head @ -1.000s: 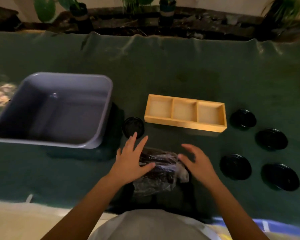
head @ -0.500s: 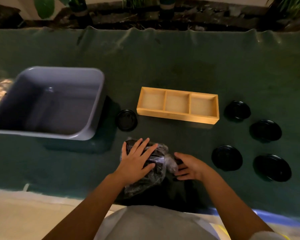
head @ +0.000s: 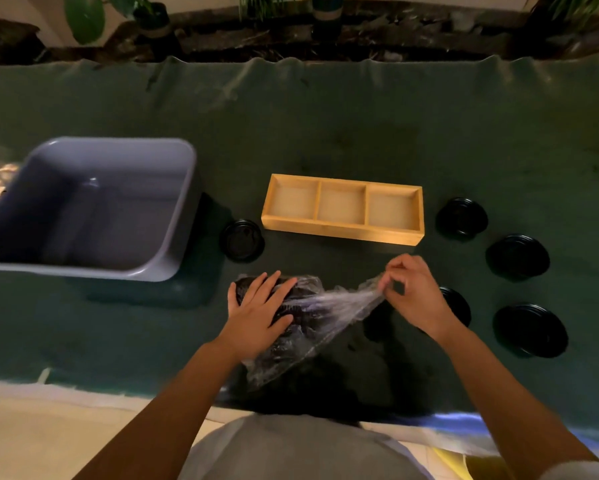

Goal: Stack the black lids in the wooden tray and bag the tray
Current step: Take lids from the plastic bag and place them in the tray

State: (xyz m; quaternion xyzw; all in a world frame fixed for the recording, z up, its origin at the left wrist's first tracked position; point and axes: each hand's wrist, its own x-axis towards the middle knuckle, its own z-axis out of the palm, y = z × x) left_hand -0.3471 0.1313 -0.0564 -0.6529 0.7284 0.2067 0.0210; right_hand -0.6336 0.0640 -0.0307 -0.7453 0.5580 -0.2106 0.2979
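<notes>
L hand [head: 256, 317] flat on plastic bag [head: 311, 306], R fingers [head: 389, 284] pinching bag edge (stretched)

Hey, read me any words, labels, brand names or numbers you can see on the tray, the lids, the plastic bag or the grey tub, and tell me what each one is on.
No readable text anywhere.
Wooden tray: bare wood, no marking.
Black lids: dark and glossy; any embossing is too dim to read.
Plastic bag: clear, crinkled, no print visible.
Grey tub: plain, no label.

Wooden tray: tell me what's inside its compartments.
The wooden tray has three compartments, all bare wood, no lids. Its near wall hides a strip of each floor.
</notes>
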